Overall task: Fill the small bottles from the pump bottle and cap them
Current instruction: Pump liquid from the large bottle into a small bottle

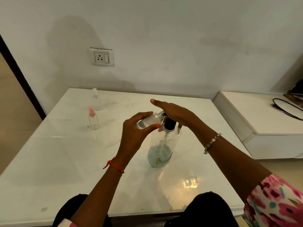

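Observation:
A large clear pump bottle [161, 149] with a black collar stands in the middle of the white table [65, 161]. My right hand [173, 112] lies flat on top of its pump head, fingers straight. My left hand [136, 133] grips a small clear uncapped bottle [147, 121], tilted with its open neck up against the pump's nozzle under my right palm. Two more small bottles stand at the far left: one with a pink sprayer cap [93, 119] and behind it one with a white cap [96, 99].
A low white cabinet [262, 122] stands to the right of the table with a black cable [285, 108] on it. A wall socket [102, 57] sits on the wall behind. My knees show below the table's near edge.

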